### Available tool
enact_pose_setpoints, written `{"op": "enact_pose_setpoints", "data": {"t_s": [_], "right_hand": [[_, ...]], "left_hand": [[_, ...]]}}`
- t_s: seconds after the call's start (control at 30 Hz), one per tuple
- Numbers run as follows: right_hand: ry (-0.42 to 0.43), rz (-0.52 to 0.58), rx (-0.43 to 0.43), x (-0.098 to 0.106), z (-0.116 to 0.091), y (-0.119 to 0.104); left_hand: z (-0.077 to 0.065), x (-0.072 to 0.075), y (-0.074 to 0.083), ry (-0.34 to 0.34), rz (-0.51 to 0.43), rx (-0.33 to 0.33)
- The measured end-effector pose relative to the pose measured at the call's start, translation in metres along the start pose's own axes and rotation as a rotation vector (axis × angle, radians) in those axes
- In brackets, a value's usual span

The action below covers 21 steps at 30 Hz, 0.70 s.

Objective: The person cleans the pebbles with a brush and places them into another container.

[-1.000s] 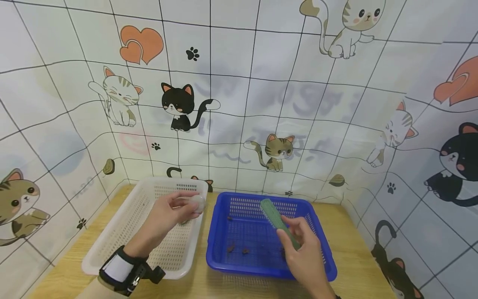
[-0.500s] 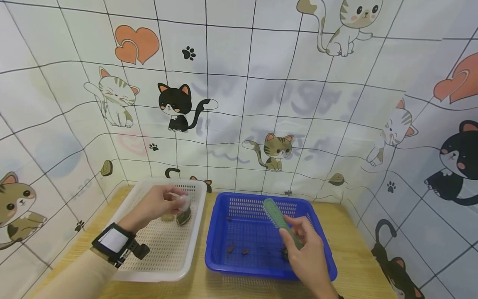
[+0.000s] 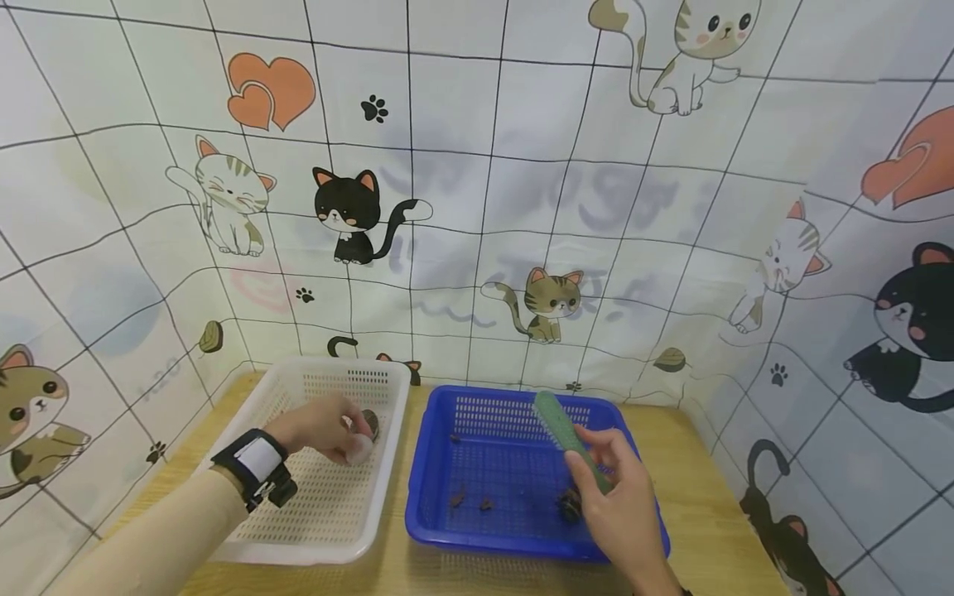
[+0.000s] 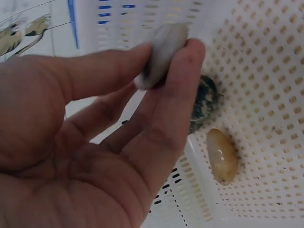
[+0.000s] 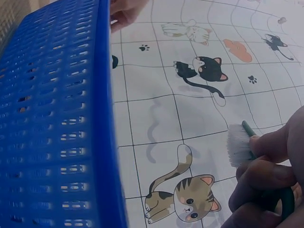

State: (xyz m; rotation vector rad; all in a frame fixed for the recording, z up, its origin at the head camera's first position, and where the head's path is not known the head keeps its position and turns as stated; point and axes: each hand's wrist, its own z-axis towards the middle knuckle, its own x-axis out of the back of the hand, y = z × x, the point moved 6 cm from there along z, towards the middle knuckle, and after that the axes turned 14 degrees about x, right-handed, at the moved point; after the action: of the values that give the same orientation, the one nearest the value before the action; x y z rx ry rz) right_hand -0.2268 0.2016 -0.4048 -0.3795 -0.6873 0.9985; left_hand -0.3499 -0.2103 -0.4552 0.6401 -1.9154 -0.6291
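Note:
Over the right part of the white basket (image 3: pixel 377 497), my left hand (image 3: pixel 322 426) pinches a smooth pale grey pebble (image 4: pixel 166 54) between thumb and fingers. Close by in that basket lie a dark green mottled stone (image 4: pixel 205 102) and a glossy yellowish pebble (image 4: pixel 222 156). My right hand (image 3: pixel 617 497) grips the handle of a green brush (image 3: pixel 555 420) above the blue basket (image 3: pixel 514 468). White bristles (image 5: pixel 239 146) show in the right wrist view. Below the right hand, a dark lumpy object (image 3: pixel 570 505) lies in the blue basket; its kind is unclear.
Several small brown bits (image 3: pixel 486 503) lie on the blue basket's floor. Both baskets stand side by side on a wooden table (image 3: pixel 701 497). A cat-print sheet (image 3: pixel 462 207) rises behind and at both sides.
My left hand has carried the pebble from near the white basket's right rim leftward, then lower into the basket. The right hand with the brush has shifted slightly rightward.

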Motion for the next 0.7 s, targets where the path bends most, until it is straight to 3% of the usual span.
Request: {"op": "enact_pose_setpoints", "data": {"t_s": [0.13, 0.33, 0.57, 0.7], "right_hand": [[0.017, 0.023, -0.019, 0.006, 0.004, -0.012], [0.009, 0.074, -0.034, 0.011, 0.010, -0.030], [0.021, 0.126, -0.025, 0.015, 0.012, -0.034], [0.026, 0.105, -0.027, 0.017, 0.013, -0.035]], "left_hand": [[0.000, -0.010, 0.000, -0.039, 0.110, 0.048], [0.003, -0.015, -0.001, -0.068, 0.195, 0.089], [0.003, -0.017, -0.005, -0.023, 0.332, 0.092], [0.001, -0.011, -0.003, 0.003, 0.330, 0.095]]}}
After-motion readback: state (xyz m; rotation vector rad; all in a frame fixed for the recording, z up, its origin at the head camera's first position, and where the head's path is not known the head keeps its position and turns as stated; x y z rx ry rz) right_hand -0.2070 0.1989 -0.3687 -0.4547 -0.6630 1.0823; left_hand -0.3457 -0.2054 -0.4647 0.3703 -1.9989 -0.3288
